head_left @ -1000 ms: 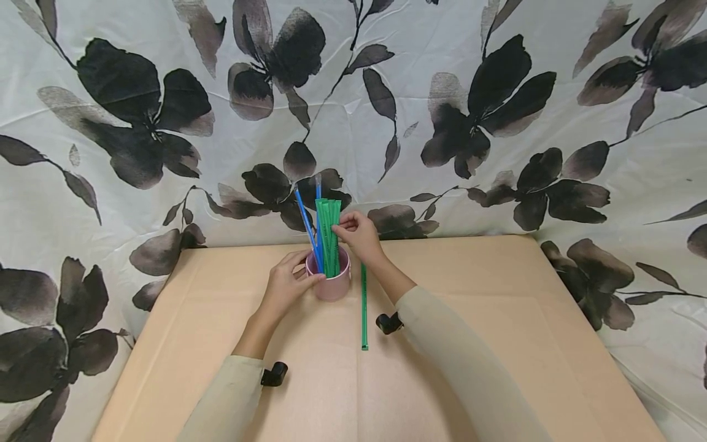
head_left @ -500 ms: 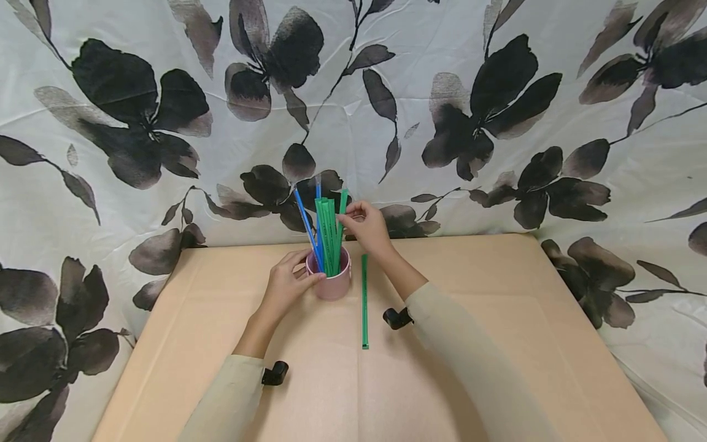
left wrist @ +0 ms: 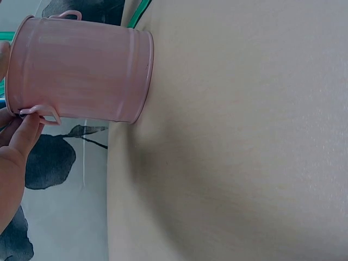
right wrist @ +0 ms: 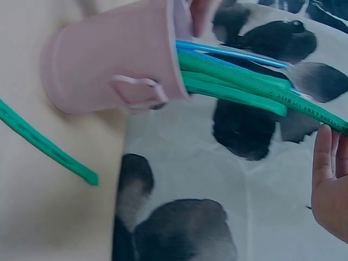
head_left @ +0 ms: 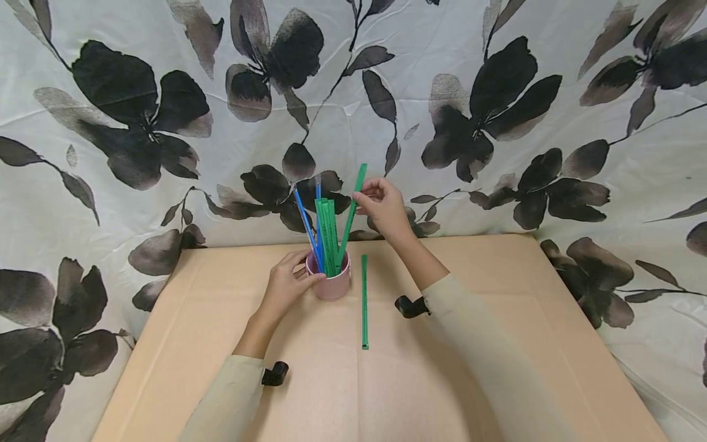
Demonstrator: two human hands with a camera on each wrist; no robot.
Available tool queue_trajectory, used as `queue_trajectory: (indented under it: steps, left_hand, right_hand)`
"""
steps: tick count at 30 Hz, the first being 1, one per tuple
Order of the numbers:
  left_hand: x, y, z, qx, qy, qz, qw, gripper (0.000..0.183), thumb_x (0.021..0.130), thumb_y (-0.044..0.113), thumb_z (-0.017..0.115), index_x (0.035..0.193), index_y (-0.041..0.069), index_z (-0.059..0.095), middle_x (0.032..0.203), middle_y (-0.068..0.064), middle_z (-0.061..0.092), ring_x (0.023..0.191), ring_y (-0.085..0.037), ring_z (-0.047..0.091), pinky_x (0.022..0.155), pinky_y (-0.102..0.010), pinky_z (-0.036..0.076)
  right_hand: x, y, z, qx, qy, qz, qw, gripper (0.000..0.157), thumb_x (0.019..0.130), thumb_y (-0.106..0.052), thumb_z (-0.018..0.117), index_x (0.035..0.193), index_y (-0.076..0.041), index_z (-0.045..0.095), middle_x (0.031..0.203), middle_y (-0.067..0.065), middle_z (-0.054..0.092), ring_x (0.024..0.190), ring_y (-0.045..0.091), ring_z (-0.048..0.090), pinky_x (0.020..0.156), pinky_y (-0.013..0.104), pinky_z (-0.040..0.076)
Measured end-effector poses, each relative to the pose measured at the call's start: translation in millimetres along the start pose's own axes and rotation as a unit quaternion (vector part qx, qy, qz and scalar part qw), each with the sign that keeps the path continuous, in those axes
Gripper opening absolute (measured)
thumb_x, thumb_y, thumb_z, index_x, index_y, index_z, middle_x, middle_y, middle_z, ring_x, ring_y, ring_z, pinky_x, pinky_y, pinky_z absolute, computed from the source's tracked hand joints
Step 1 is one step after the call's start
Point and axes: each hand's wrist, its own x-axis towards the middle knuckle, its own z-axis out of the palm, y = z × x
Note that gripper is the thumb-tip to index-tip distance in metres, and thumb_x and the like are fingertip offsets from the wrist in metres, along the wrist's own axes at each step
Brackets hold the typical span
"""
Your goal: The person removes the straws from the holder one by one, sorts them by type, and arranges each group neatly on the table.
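A small pink metal bucket (head_left: 333,290) stands upright near the table's back edge. My left hand (head_left: 287,279) grips its rim, thumb in front, a finger at the side handle (left wrist: 50,113) in the left wrist view. Blue straws (head_left: 305,218) and a bundle of green wrapped straws (head_left: 326,228) stand inside. My right hand (head_left: 385,205) pinches one green wrapped straw (head_left: 351,212) near its upper part; the straw leans right, its lower end still within the bucket. Printed lettering shows along this straw in the right wrist view. Another green wrapped straw (head_left: 364,301) lies right of the bucket.
The light tan tabletop (head_left: 469,344) has a fold line down its middle. Behind it hangs a white cloth (head_left: 386,37) with dark flowers. A black wrist camera (head_left: 274,373) sits at the left sleeve, another black camera (head_left: 412,306) at the right.
My right hand has risen and moved right, drawing one green wrapped straw up from the bundle and tilting it rightward. The left hand and the bucket stay in place.
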Motion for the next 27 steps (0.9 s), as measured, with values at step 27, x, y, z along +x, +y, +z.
queue_trajectory:
  steps: [27]
  left_hand:
    - [-6.2,0.8,0.2,0.0,-0.004,0.001,1.0,0.068,0.081,0.009,0.088,0.142,-0.003,0.058,0.135,-0.021,0.061,0.13,-0.037,0.061,0.104,-0.046,0.057]
  right_hand:
    - [-26.7,16.7,-65.9,-0.03,0.036,0.052,0.998,0.025,0.097,-0.005,0.071,0.115,0.006,0.058,0.092,0.0,0.066,0.075,0.006,0.069,0.073,0.026,0.068]
